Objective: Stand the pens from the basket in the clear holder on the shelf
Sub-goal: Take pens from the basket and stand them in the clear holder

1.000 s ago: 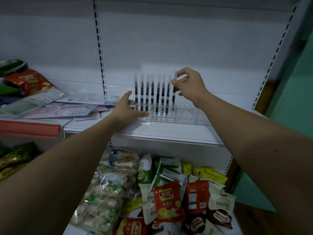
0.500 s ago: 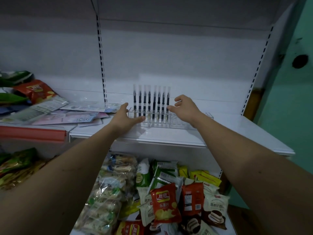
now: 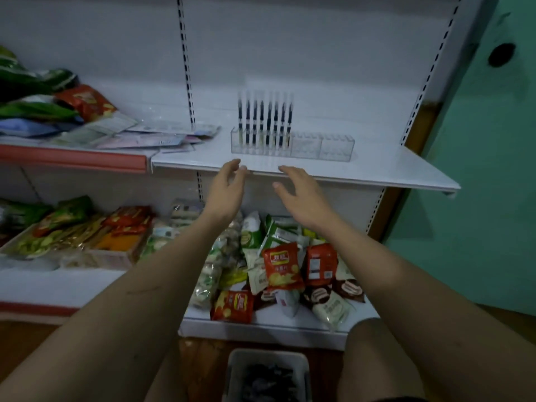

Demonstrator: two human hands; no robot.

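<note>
Head camera, nearest first?
— Basket (image 3: 268, 361) of dark pens at the bottom edge. Left hand (image 3: 225, 189) and right hand (image 3: 301, 194) spread wide, holding nothing, before the shelf (image 3: 377, 166) edge.
— Farther?
— Eight pens (image 3: 264, 123) upright in the holder (image 3: 293, 144), left end.

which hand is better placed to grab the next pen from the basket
Probably the right hand, though narrowly. Both hands are open and hold nothing in front of the shelf edge, but the basket of pens lies low and slightly right of centre, nearer the right arm than the left hand.
</note>
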